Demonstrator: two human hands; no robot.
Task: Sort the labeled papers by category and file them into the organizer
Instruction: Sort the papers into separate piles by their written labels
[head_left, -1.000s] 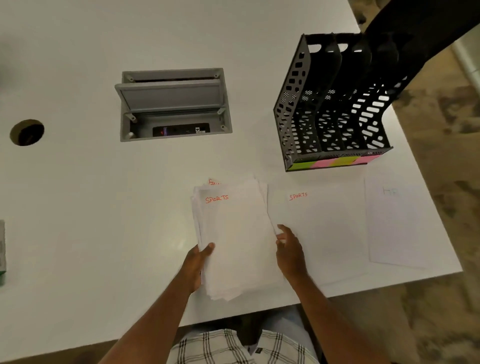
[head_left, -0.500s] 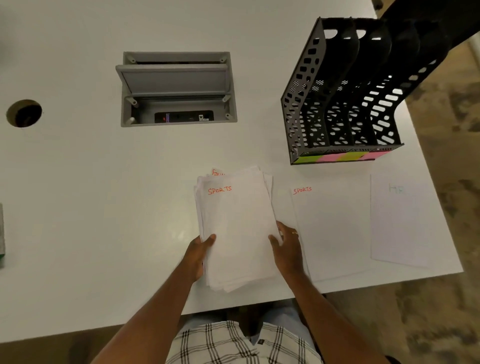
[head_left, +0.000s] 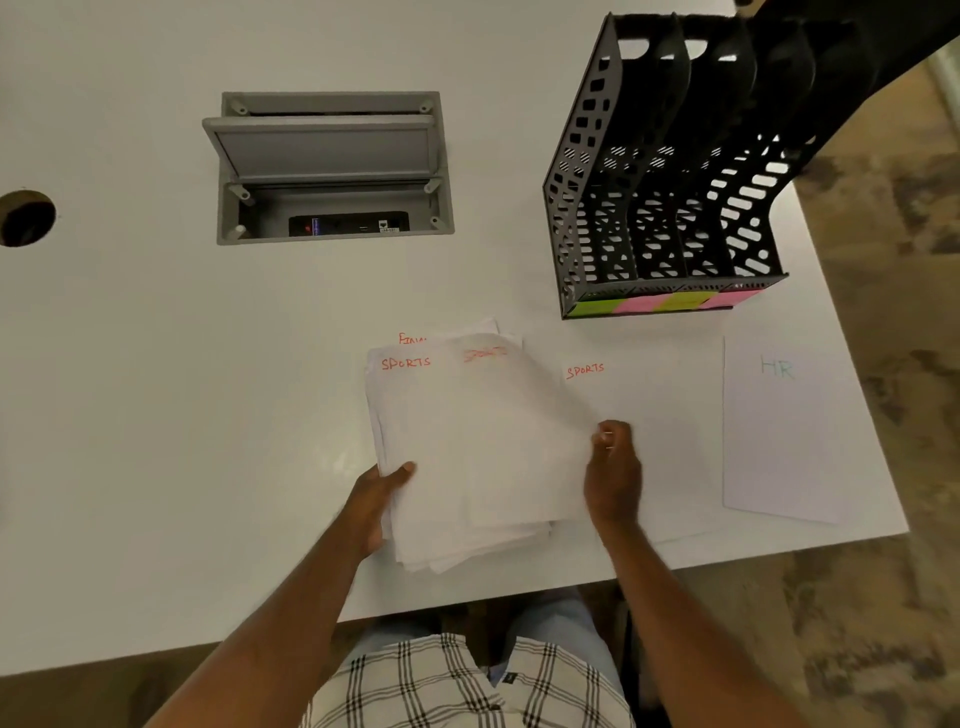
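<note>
1. Far left, a round cable hole (head_left: 26, 218) sits in the white table (head_left: 156, 389), with wide bare tabletop around it.
2. Further along, a grey recessed power box (head_left: 332, 166), lid tilted up.
3. Left hand (head_left: 376, 499) grips the paper stack (head_left: 415, 457) at its left edge, thumb on top; the stack lies near the front edge, long axis running away from the person, "SPORTS" heading at the far end.
4. Top sheet (head_left: 514, 441), blurred, is skewed rightward off the stack, pinched at its right edge by the right hand (head_left: 613, 478).
5. Just right, a single "SPORTS" sheet (head_left: 660, 415) lies flat.
6. Near the table's right edge, the "HR" sheet (head_left: 779, 431).
7. Behind those, the black mesh organizer (head_left: 665, 208) stands upright, slots open upward; patterned carpet (head_left: 893, 312) beyond.
</note>
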